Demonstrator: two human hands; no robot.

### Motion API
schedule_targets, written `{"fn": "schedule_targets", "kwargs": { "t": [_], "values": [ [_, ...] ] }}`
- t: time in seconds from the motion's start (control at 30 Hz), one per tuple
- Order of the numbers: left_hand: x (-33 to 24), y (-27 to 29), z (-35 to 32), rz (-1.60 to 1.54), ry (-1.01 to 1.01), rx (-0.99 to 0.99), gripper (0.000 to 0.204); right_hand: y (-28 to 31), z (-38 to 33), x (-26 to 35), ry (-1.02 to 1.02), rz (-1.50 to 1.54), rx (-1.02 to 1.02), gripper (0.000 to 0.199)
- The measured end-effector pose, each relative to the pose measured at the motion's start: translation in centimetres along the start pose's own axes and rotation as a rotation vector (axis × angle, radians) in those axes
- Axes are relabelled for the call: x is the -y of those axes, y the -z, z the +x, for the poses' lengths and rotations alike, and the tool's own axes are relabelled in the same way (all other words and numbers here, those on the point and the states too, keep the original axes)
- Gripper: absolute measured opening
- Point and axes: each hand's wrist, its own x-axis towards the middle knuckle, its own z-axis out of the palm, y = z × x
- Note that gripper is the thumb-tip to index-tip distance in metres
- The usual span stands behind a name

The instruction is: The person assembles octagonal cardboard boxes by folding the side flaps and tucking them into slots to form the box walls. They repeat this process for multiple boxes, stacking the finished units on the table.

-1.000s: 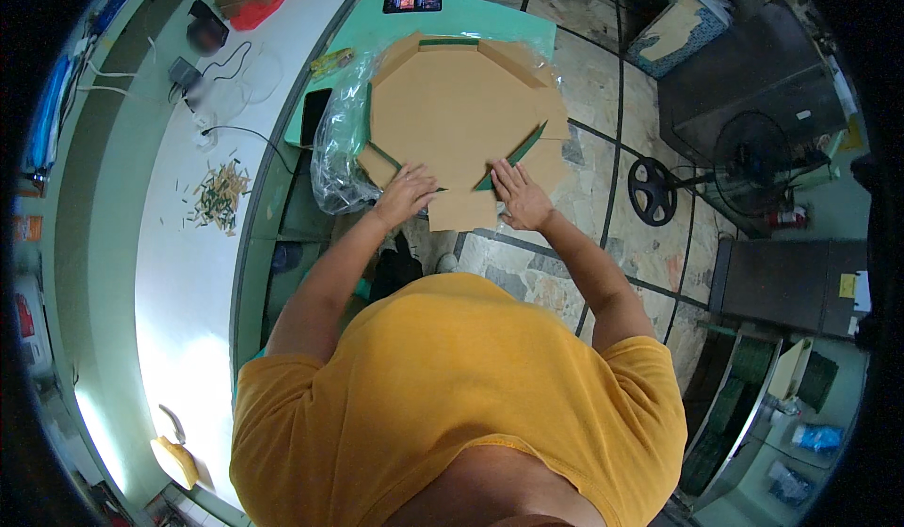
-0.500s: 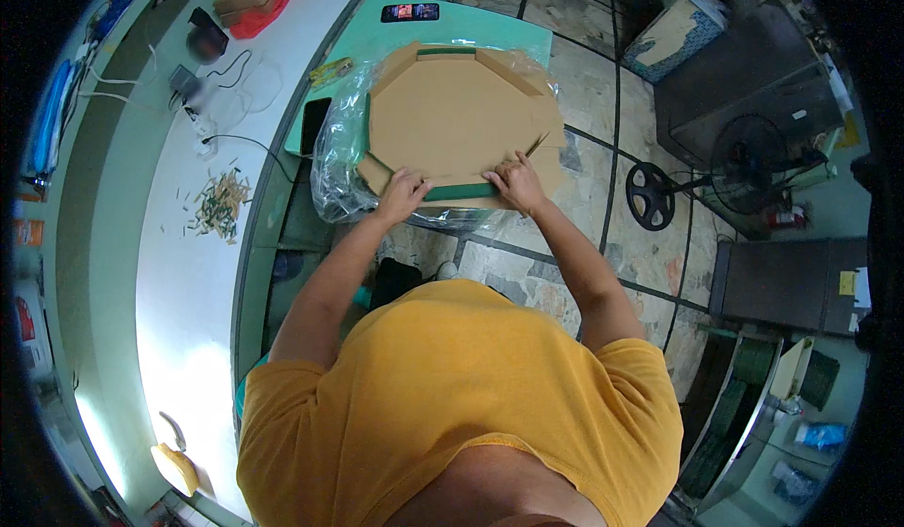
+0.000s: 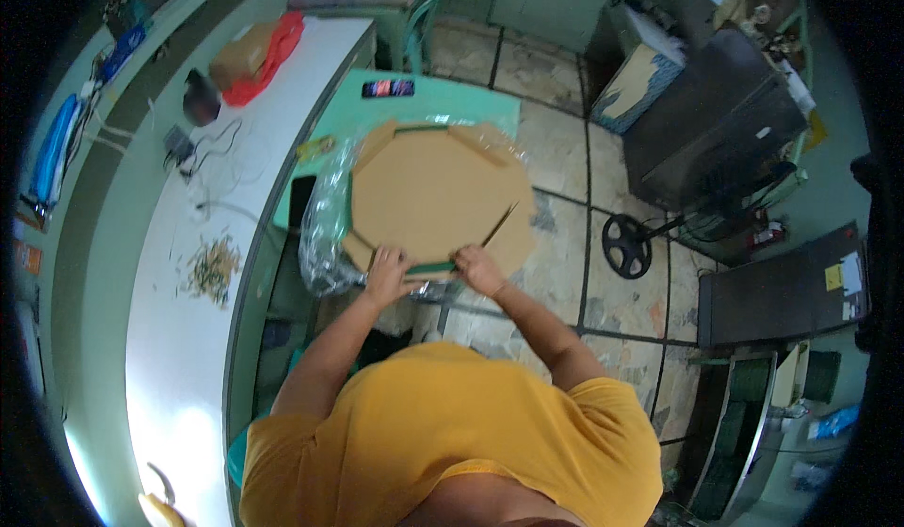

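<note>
A shallow eight-sided cardboard tray [image 3: 438, 197] with folded edge flaps lies in front of me, its outer edges partly green. Under and around it spreads clear plastic wrap [image 3: 325, 244]. My left hand [image 3: 387, 276] is closed on the left end of the near edge flap [image 3: 431, 268], with its fingers over the top. At the right end of the same flap, my right hand [image 3: 478, 270] pinches the cardboard, and its fingertips are partly hidden. A dark slit [image 3: 501, 224] shows at the tray's right corner.
The green table [image 3: 452, 103] carries a lit phone [image 3: 388, 88] and a dark phone [image 3: 301, 197]. On the white counter [image 3: 179, 367] at left lie a pile of small sticks [image 3: 213, 271], cables and a red bag [image 3: 273, 61]. A fan [image 3: 626, 244] stands at right.
The whole view has shifted, so the table and tray appear lower. My right hand has come closer to my left along the near flap. Both hands stay on the cardboard.
</note>
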Motion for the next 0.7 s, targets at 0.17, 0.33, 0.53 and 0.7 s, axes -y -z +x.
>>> {"fn": "schedule_targets", "kwargs": {
  "t": [0.17,0.33,0.53,0.7],
  "values": [
    [0.1,-0.8,1.0,0.003,-0.001,0.171,0.028,0.3,0.9,-0.2,-0.028,0.022,0.123,0.027],
    [-0.2,1.9,2.6,0.009,0.017,0.255,0.026,2.5,2.3,1.2,-0.073,0.043,0.117,0.020],
    [-4.4,9.1,1.4,-0.187,0.289,-0.143,0.038,6.7,5.6,2.9,-0.023,0.185,-0.054,0.021],
    [-5.5,7.5,0.8,-1.440,1.006,-0.069,0.034,6.0,7.9,7.6,0.111,0.021,-0.129,0.024]
  ]
}}
